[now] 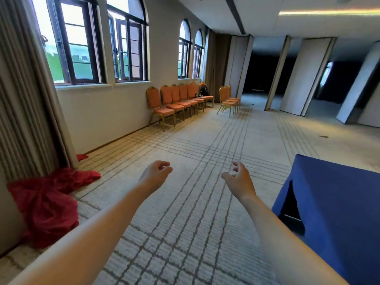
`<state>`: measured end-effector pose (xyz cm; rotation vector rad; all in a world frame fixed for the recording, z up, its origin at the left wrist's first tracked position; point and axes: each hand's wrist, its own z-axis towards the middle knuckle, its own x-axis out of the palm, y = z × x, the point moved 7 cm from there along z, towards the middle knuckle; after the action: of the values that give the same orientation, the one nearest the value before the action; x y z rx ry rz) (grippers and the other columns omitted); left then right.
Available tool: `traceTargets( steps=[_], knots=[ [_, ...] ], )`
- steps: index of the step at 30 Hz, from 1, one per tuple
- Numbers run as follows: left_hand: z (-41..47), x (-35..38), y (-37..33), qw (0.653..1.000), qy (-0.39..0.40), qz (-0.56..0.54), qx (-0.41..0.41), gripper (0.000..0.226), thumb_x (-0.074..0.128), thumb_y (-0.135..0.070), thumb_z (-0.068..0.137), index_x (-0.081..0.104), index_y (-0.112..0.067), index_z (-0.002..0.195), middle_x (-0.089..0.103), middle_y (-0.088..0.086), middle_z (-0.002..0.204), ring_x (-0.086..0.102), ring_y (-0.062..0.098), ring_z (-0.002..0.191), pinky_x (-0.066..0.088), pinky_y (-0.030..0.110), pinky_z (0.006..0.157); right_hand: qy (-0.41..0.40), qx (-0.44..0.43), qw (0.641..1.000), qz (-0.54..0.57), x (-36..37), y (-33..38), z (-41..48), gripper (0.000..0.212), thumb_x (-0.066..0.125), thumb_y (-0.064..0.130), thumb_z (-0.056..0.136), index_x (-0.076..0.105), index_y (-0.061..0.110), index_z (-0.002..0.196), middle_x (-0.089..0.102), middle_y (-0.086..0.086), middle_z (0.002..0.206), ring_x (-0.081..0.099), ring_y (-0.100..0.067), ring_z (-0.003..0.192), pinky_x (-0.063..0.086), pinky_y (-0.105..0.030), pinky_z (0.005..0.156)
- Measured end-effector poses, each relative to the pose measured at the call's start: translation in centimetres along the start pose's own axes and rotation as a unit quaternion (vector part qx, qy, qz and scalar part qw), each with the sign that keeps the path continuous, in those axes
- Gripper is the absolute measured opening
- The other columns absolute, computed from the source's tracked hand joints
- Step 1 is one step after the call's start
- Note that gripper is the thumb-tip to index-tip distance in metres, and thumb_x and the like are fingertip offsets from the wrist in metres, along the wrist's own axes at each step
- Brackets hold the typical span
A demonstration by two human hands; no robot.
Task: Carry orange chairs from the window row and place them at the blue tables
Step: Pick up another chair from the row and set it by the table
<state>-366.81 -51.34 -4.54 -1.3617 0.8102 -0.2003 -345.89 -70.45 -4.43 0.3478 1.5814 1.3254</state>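
A row of several orange chairs [176, 101] with gold frames stands against the wall under the windows, far ahead. A short stack of orange chairs [228, 99] stands apart on the carpet to their right. The corner of a blue-clothed table [337, 202] is at the right, close to me. My left hand [157, 173] and my right hand [238, 177] reach forward over the carpet, fingers loosely curled, holding nothing. Both are far from the chairs.
A heap of red cloth [49, 198] lies on the floor at the left by a long curtain [24, 89]. A black bag [204, 90] sits on the far chair. Folding partition panels [304, 77] stand at the back right, with dark openings between them.
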Motion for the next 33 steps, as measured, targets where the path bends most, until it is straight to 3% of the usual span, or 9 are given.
traceTargets(
  steps=[9, 17, 29, 33],
  knots=[
    [22.4, 3.7, -0.6, 0.999, 0.051, 0.008, 0.015, 0.032, 0.057, -0.031, 0.093, 0.059, -0.02, 0.122, 0.062, 0.002, 0.113, 0.06, 0.019, 0.103, 0.05, 0.042, 0.093, -0.045, 0.046, 0.998, 0.009, 3.5, -1.3, 17.8, 0.065, 0.06, 0.03, 0.092, 0.03, 0.019, 0.149, 0.033, -0.006, 0.15, 0.043, -0.023, 0.132, 0.043, -0.035, 0.091],
    [44.7, 10.1, -5.3, 0.997, 0.061, 0.019, 0.043, 0.034, 0.055, -0.03, 0.094, 0.056, -0.019, 0.126, 0.062, 0.001, 0.115, 0.06, 0.018, 0.104, 0.049, 0.041, 0.093, -0.068, 0.045, 0.997, 0.009, 3.9, -2.1, 40.1, 0.067, 0.06, 0.031, 0.091, 0.03, 0.019, 0.149, 0.033, -0.007, 0.151, 0.043, -0.025, 0.133, 0.044, -0.041, 0.102],
    [75.8, 17.4, -9.5, 0.997, 0.06, 0.0, 0.042, 0.034, 0.055, -0.03, 0.095, 0.056, -0.019, 0.127, 0.063, 0.0, 0.112, 0.061, 0.016, 0.099, 0.05, 0.034, 0.083, -0.069, 0.04, 0.997, 0.002, 5.0, -4.1, 71.7, 0.067, 0.059, 0.028, 0.093, 0.027, 0.018, 0.151, 0.029, -0.007, 0.154, 0.04, -0.024, 0.137, 0.041, -0.035, 0.097],
    [87.8, 19.6, -9.6, 0.996, 0.078, -0.006, 0.047, 0.036, 0.054, -0.031, 0.096, 0.053, -0.02, 0.13, 0.061, 0.0, 0.115, 0.06, 0.017, 0.101, 0.05, 0.039, 0.09, -0.075, 0.034, 0.997, -0.008, 7.2, -4.5, 83.2, 0.065, 0.058, 0.028, 0.093, 0.027, 0.018, 0.15, 0.029, -0.007, 0.154, 0.039, -0.024, 0.137, 0.041, -0.035, 0.095]
  ],
)
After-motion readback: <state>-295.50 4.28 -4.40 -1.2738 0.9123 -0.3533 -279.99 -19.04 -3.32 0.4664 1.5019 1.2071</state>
